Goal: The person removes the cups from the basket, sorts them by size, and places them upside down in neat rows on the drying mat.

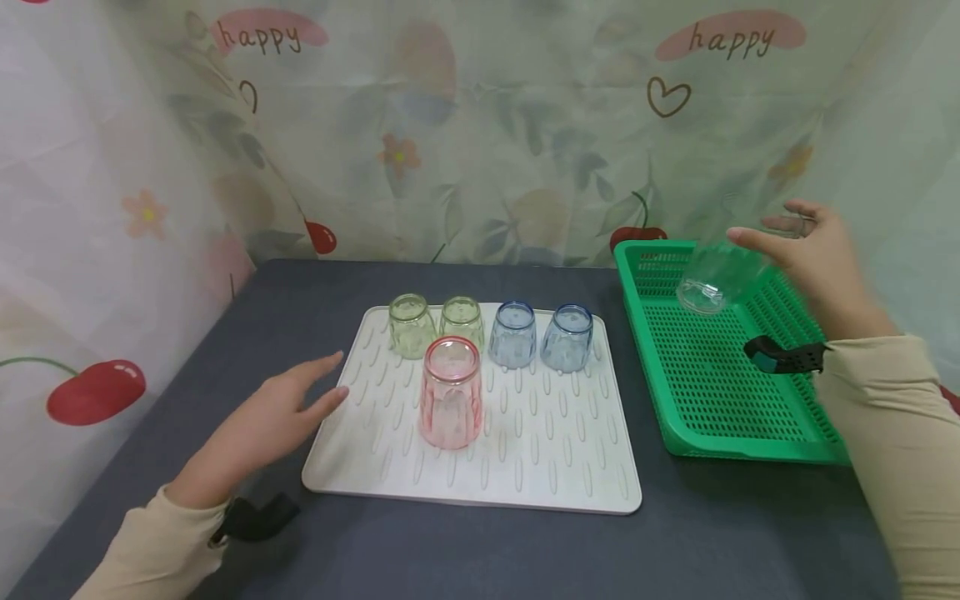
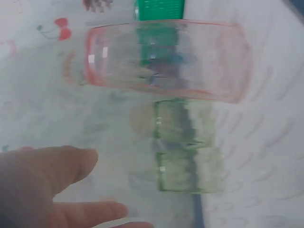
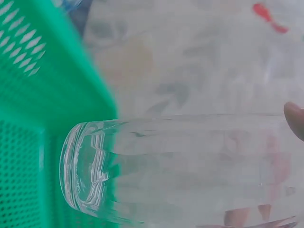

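Note:
My right hand (image 1: 821, 258) grips a tall clear glass (image 1: 712, 275) near its upper end and holds it tilted over the green basket. In the right wrist view the thick base of the clear glass (image 3: 85, 171) points toward the basket, and a fingertip (image 3: 295, 118) shows at the other end. My left hand (image 1: 266, 417) is held at the mat's left edge, thumb and fingers spread, with nothing in it. Nearest to it, a tall pink glass (image 1: 451, 400) stands on the white drying mat (image 1: 540, 467).
Behind the pink glass stand two short green glasses (image 1: 411, 329) and two short blue glasses (image 1: 513, 337), in a row along the mat's back edge. The green plastic basket (image 1: 652, 367) sits right of the mat on the dark table (image 1: 525, 550). A patterned curtain (image 1: 480, 167) hangs behind.

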Demonstrator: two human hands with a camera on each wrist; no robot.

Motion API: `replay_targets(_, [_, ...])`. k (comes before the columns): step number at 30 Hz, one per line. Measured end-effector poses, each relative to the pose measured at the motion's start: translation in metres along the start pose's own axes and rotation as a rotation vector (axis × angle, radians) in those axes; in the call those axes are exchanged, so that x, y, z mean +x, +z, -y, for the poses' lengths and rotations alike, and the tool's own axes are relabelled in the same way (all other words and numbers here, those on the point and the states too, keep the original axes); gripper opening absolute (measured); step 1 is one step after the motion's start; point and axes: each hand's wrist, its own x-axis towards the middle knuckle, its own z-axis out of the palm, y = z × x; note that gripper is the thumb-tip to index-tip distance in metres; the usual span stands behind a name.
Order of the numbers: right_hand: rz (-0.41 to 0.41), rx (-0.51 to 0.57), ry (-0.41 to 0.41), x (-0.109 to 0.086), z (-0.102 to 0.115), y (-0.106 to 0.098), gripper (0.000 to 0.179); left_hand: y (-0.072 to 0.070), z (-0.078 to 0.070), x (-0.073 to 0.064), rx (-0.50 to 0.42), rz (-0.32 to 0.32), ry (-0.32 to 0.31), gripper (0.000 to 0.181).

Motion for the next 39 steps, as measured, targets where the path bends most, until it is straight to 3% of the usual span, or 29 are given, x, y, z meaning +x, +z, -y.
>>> replay_targets(4, [-0.034,0.095,-0.058,-0.013,0.016,-0.001,0.083,-0.015,-0.007,-0.008,-0.048,-0.121,0.029,0.064])
replay_targets(7, [-0.045,0.149,-0.111,-0.025,0.027,0.0,0.079,-0.02,-0.014,-0.014,-0.1,-0.262,0.093,0.054])
replay_targets(12, [-0.029,0.234,-0.218,-0.047,0.044,0.01,0.077,-0.02,-0.028,-0.017,-0.2,-0.493,0.25,0.042])
replay_targets(17, [-0.044,0.397,-0.389,-0.068,0.053,0.031,0.074,-0.014,-0.044,-0.015,-0.334,-0.607,0.427,0.047])
replay_targets(22, [0.015,0.501,-0.491,-0.088,0.058,0.055,0.072,-0.01,-0.06,-0.018,-0.486,-0.619,0.515,0.048])
replay_targets(26, [0.061,0.364,-0.552,-0.105,0.059,0.071,0.073,-0.005,-0.071,-0.02,-0.551,-0.59,0.547,0.049])
replay_targets(32, [0.117,0.151,-0.61,-0.127,0.058,0.095,0.081,0.005,-0.089,-0.018,-0.527,-0.516,0.603,0.055])
replay_targets(39, [0.223,0.092,-0.612,-0.147,0.049,0.119,0.088,0.02,-0.106,-0.014,-0.54,-0.417,0.659,0.059])
